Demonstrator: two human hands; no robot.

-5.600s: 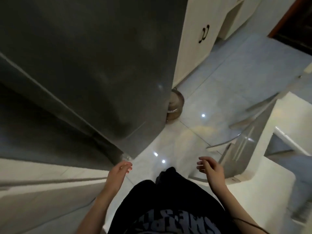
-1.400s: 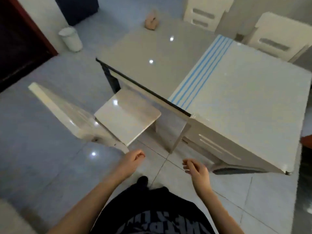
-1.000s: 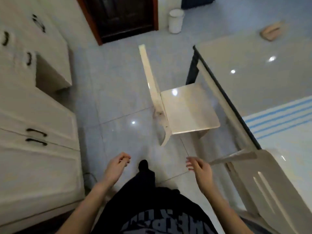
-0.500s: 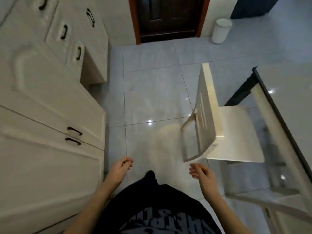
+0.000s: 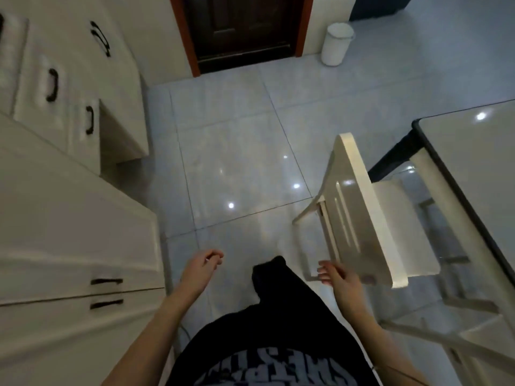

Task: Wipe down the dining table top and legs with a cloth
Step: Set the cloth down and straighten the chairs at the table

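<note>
The dining table (image 5: 473,151) shows only a glossy corner with a dark edge at the right side, one dark leg (image 5: 395,160) below it. No cloth is in view. My left hand (image 5: 202,270) hangs in front of me over the floor tiles, fingers loosely curled, holding nothing. My right hand (image 5: 338,280) is also empty and relaxed, just left of the lower end of a cream chair's backrest (image 5: 365,215), not touching it as far as I can tell.
The cream chair (image 5: 401,227) is tucked partly under the table. White cabinets with dark handles (image 5: 64,218) fill the left side. A dark door (image 5: 245,26) and a white bin (image 5: 335,43) stand at the far end. Glossy floor tiles (image 5: 237,162) run between cabinets and chair.
The view has swung away from the table top towards the door and moved forward along the cabinets. The chair is now closer to my right hand. Both hands stay empty.
</note>
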